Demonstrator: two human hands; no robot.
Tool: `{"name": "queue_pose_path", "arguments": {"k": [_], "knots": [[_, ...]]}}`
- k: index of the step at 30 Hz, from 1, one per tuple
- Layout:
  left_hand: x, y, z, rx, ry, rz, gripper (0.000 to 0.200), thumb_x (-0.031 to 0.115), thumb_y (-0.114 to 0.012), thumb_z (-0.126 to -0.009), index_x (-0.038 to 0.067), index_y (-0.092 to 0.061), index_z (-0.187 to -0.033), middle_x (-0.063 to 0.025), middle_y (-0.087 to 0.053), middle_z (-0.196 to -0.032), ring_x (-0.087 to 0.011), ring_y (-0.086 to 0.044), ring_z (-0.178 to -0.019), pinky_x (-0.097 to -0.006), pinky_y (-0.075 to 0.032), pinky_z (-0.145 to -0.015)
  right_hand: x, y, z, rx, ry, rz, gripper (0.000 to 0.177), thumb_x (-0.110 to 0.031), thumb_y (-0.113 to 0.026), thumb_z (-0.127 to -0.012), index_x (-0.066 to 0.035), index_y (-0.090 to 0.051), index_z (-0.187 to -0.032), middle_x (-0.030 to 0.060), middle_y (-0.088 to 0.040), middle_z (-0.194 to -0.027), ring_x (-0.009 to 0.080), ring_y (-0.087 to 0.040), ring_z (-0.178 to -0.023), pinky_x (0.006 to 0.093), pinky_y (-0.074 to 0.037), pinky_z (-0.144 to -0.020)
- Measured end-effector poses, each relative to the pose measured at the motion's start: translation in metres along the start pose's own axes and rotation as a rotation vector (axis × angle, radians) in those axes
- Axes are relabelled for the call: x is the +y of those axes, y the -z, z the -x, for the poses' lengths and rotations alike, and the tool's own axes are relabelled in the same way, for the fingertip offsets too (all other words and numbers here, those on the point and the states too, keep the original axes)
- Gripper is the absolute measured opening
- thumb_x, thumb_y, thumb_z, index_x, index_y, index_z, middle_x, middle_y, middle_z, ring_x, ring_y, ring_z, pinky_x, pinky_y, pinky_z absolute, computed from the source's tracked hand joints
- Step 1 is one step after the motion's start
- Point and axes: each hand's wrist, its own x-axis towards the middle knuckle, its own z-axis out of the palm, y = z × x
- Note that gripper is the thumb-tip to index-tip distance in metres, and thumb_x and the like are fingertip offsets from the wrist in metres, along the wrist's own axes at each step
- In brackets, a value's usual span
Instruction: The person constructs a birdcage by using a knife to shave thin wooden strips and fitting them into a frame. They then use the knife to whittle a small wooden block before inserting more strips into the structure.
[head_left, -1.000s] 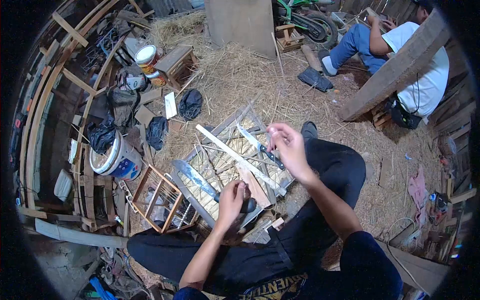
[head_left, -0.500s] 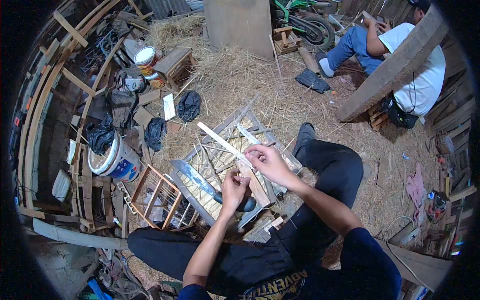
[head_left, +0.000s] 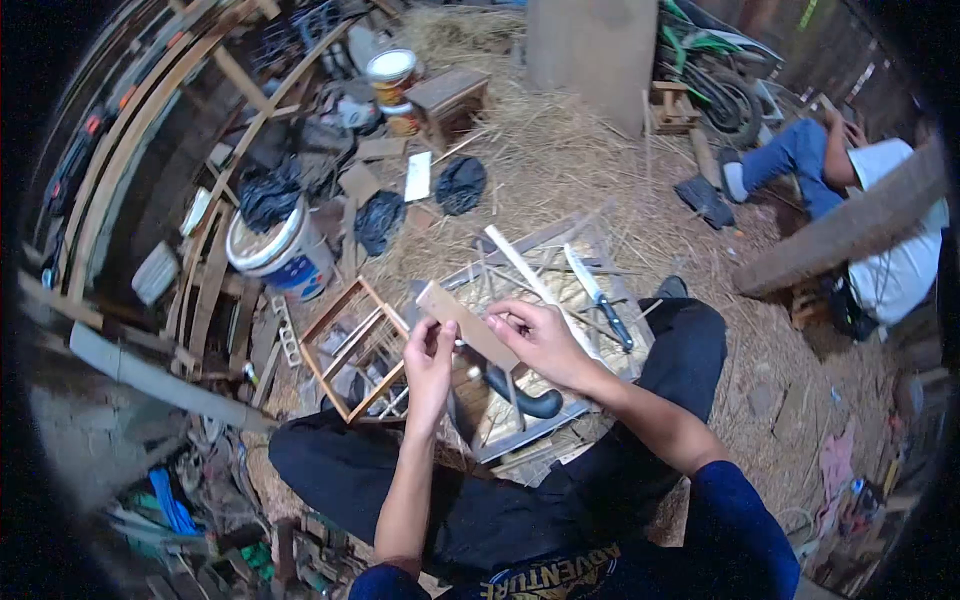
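Note:
A short, flat piece of wood (head_left: 465, 325) is tilted between my hands above the work board. My left hand (head_left: 428, 365) is closed on its left edge, thumb against the wood. My right hand (head_left: 540, 345) pinches it from the right side. Below them a curved black handle (head_left: 540, 404) lies on the board, its blade mostly hidden by the wood and my hands. A kitchen knife (head_left: 598, 298) with a black handle lies to the right. Between it and my hands rests a long pale wooden strip (head_left: 525, 265). The framed work board (head_left: 500, 440) is strewn with thin sticks.
A wooden frame with bars (head_left: 345, 410) stands left of the board. Beyond it are a white bucket (head_left: 285, 255) and black plastic bags (head_left: 380, 220). Straw covers the floor. At the right, another person (head_left: 890, 260) sits behind a slanting wooden post (head_left: 850, 225).
My hands have raised the short piece of wood off the board, leaving the long strip lying there. The view has swung, so the surroundings appear shifted rightward.

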Motion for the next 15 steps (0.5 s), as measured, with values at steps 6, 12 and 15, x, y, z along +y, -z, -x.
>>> {"name": "queue_pose_path", "arguments": {"k": [6,12,15], "knots": [[-0.005,0.031,0.0,0.093,0.003,0.062,0.024,0.022,-0.06,-0.1,-0.001,-0.064,-0.106,-0.0025,-0.067,-0.089,-0.0085,-0.061,-0.081,-0.0251,-0.049,-0.075,-0.003,-0.03,0.0,-0.04,0.101,0.159,0.018,-0.017,-0.068,-0.092,-0.002,-0.071,-0.102,0.0099,-0.061,-0.063,0.0132,-0.056,-0.051,0.0297,-0.043,-0.05],[0.009,0.039,0.006,0.149,-0.004,0.174,0.019,0.017,-0.061,-0.1,-0.002,-0.064,-0.104,-0.004,-0.068,-0.092,-0.0072,-0.063,-0.082,-0.0238,-0.054,-0.068,-0.009,-0.038,-0.003,-0.105,0.114,0.256,0.015,-0.018,-0.066,-0.09,-0.004,-0.07,-0.092,0.0143,-0.063,-0.064,0.0254,-0.062,-0.051,0.036,-0.047,-0.05],[0.005,0.044,0.006,0.157,-0.022,0.159,0.02,0.017,-0.062,-0.1,-0.002,-0.063,-0.106,-0.0049,-0.068,-0.093,-0.0074,-0.063,-0.081,-0.0244,-0.055,-0.07,-0.005,-0.043,-0.003,-0.073,0.118,0.235,0.016,-0.018,-0.066,-0.091,-0.004,-0.071,-0.092,0.0128,-0.06,-0.06,0.0246,-0.059,-0.048,0.0359,-0.045,-0.048]]}}
